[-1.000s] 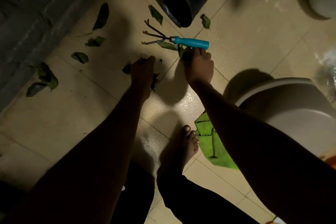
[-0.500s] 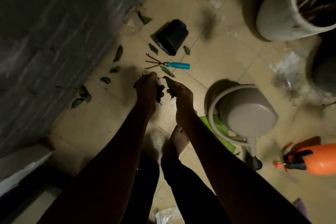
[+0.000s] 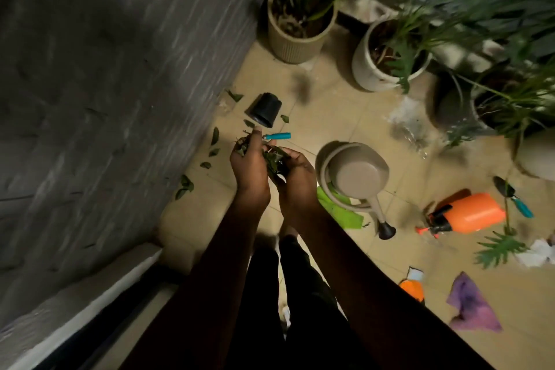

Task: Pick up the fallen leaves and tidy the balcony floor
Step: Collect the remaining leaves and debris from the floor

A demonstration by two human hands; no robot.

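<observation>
My left hand point(image 3: 250, 164) and my right hand point(image 3: 297, 177) are raised side by side above the tiled floor, and together they hold a bunch of dark green leaves point(image 3: 274, 159) between them. More fallen leaves point(image 3: 184, 186) lie scattered on the floor along the grey wall, with others near a tipped black pot point(image 3: 265, 109). A small rake with a teal handle point(image 3: 277, 136) lies on the floor just beyond my hands.
A beige watering can point(image 3: 354, 173) stands to the right over a green cloth point(image 3: 339, 210). Further right are an orange sprayer point(image 3: 468, 213), a teal-handled trowel point(image 3: 513, 197), a purple cloth point(image 3: 471, 306) and clear plastic point(image 3: 408, 123). Several potted plants point(image 3: 300, 24) line the back. A grey wall point(image 3: 105, 84) bounds the left.
I have risen from the floor; both hands lifted up with leaves and came together. The view now takes in much more of the balcony.
</observation>
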